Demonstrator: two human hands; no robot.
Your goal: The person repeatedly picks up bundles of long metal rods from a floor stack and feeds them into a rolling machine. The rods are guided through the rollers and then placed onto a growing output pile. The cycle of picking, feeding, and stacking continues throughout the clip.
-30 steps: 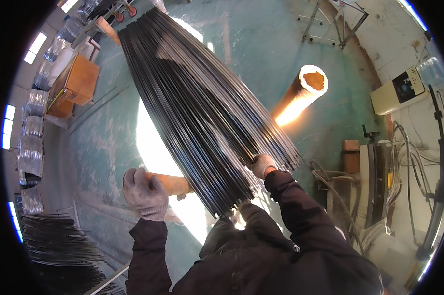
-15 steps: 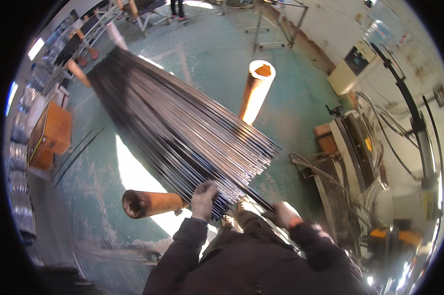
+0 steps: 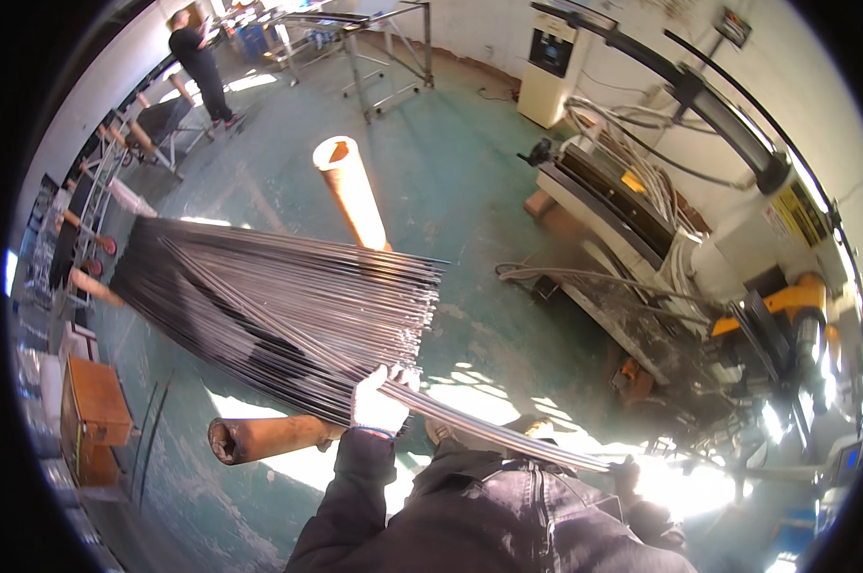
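A wide bundle of thin dark metal rods [image 3: 278, 306] lies across two orange-brown tubes, one near me [image 3: 259, 437] and one farther off [image 3: 355, 191]. My left hand [image 3: 379, 403], in a white glove, is closed on the near end of the bundle. It grips a few rods [image 3: 508, 435] that stick out to the right beyond the others. My right hand [image 3: 630, 473], in a dark glove, is closed around the far right end of those same rods, level with my chest. My dark jacket fills the lower middle.
A long machine with cables and hoses [image 3: 622, 210] runs along the right. A white cabinet [image 3: 551, 57] and a metal frame table [image 3: 374, 38] stand at the back. Another person [image 3: 197, 62] stands far left by racks. A wooden box [image 3: 92, 401] sits at the left on the green floor.
A few rods have slid out of the bundle to the right. My right hand has moved right with their end, my left hand stays on the bundle's edge, and my head has turned right.
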